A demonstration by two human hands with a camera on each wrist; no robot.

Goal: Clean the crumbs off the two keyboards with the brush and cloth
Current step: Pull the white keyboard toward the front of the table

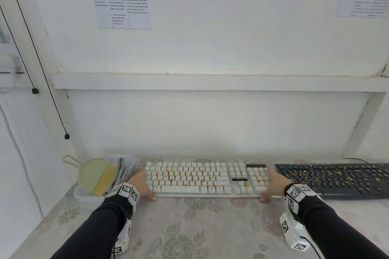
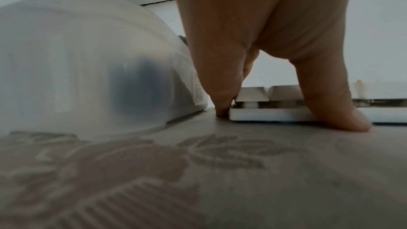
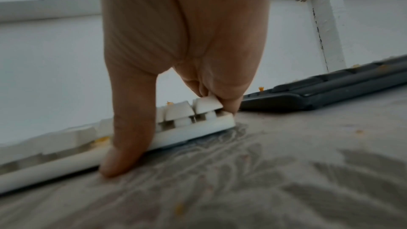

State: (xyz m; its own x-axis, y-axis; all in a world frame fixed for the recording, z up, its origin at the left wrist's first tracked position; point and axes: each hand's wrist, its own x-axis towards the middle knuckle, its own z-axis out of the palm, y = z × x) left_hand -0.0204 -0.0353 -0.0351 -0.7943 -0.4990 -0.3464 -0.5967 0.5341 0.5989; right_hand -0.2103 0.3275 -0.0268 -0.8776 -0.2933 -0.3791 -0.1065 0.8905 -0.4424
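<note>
A white keyboard [image 1: 189, 176] strewn with orange crumbs lies on the floral tablecloth [image 1: 189, 227]. My left hand [image 1: 145, 185] grips its left end, thumb on the front edge [image 2: 264, 116] and fingers down the side. My right hand [image 1: 271, 184] grips the right end the same way, thumb at the front rim [image 3: 187, 128]. To the right, a black keyboard [image 1: 336, 176] also carries crumbs and sits close to the white one [image 3: 330, 90]. A green brush [image 1: 96, 174] with yellow bristles lies in a clear tub [image 1: 128, 162] at the left, beside a grey folded cloth [image 1: 121, 171].
The tub [image 2: 77, 67] stands right against my left hand. The white wall [image 1: 210, 122] rises just behind both keyboards. A few loose crumbs [image 3: 179, 208] lie on the tablecloth in front. The table's left edge runs near the tub.
</note>
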